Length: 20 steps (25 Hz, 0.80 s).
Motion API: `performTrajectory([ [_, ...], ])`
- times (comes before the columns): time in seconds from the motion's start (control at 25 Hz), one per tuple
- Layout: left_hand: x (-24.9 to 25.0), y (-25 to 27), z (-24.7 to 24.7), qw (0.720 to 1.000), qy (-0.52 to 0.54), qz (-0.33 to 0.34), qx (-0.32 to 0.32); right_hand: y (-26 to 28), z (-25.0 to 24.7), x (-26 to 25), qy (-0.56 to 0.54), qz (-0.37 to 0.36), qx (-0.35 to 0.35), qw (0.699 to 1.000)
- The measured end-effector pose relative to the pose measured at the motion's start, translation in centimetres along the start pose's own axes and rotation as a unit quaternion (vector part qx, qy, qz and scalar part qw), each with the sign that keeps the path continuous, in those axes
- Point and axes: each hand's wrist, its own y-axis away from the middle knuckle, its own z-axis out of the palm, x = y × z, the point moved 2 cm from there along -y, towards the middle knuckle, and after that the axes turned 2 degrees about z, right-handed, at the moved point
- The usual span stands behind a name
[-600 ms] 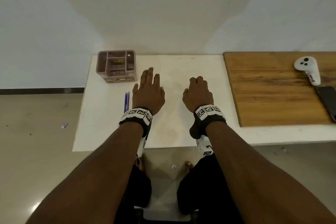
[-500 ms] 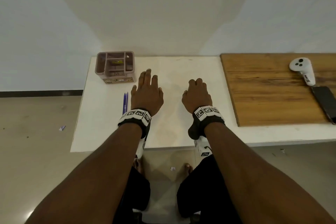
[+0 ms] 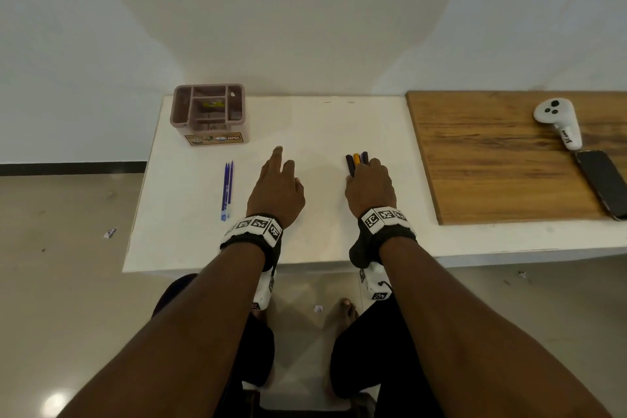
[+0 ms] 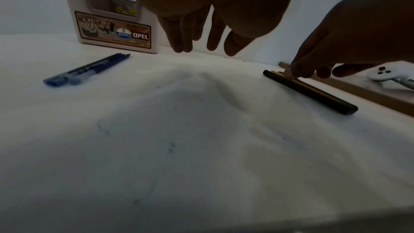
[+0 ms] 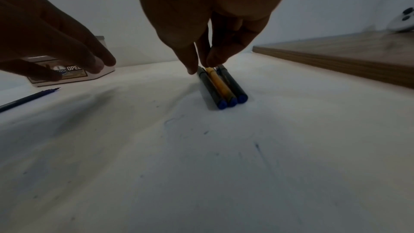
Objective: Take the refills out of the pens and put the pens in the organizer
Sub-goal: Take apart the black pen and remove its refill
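Observation:
Three pens (image 3: pixel 356 159), two dark and a yellow one between them, lie side by side on the white table (image 3: pixel 322 125). My right hand (image 3: pixel 368 180) is curled over them. In the right wrist view its thumb and fingertips (image 5: pixel 212 63) pinch the pens (image 5: pixel 221 88) near their far ends. My left hand (image 3: pixel 283 163) hovers to the left with straight fingers (image 4: pixel 179 42) and holds nothing. Two blue refills (image 3: pixel 226 190) lie left of it. The mauve organizer (image 3: pixel 208 114) stands at the table's back left corner.
A wooden board (image 3: pixel 492 159) lies right of the pens, with a white controller (image 3: pixel 558 122) and a phone (image 3: pixel 604 183) on it. The table's front edge runs under my wrists. Bare floor lies to the left.
Both hands lay flat on the table before. Now the pens' far ends show beyond my right fingers, and my left hand has lifted with its index finger stretched forward.

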Motion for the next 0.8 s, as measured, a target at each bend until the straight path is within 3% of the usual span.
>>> performTrajectory([
  [0.44,-1.0,1.5,1.8,0.999,0.007,-0.022,-0.033,-0.1,1.8,0.4,-0.04,0.03,0.01,0.999],
  [0.8,-0.1,2.7,-0.4,0.987,0.147,-0.052,-0.024,3.9,0.3,-1.9,-0.095,-0.009,0.012,0.995],
])
